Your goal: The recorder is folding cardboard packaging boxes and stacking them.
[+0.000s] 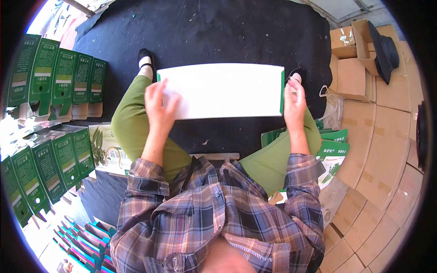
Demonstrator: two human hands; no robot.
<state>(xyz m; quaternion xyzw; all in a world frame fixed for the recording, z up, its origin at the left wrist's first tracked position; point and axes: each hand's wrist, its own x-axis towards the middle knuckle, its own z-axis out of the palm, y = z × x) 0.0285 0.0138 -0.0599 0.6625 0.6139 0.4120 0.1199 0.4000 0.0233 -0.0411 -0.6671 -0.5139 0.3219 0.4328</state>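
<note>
A long white carton panel (227, 91) with narrow green edges lies level between my hands, in front of my knees. My left hand (159, 105) holds its left end, the thumb over the white face and the fingers along the green edge; these fingers are slightly blurred. At the right end, my right hand (295, 102) has its fingers against the green side edge. The panel's underside is hidden. Whether it also rests on anything below cannot be told.
Green printed boxes (63, 75) stand in rows at my left, with blue and pink cartons (84, 241) nearer. Flat green printed cartons (332, 154) lie by my right leg. Brown cardboard boxes (355, 82) are stacked at right, a black hat (386, 52) on them. Black sheeting (218, 32) covers the floor.
</note>
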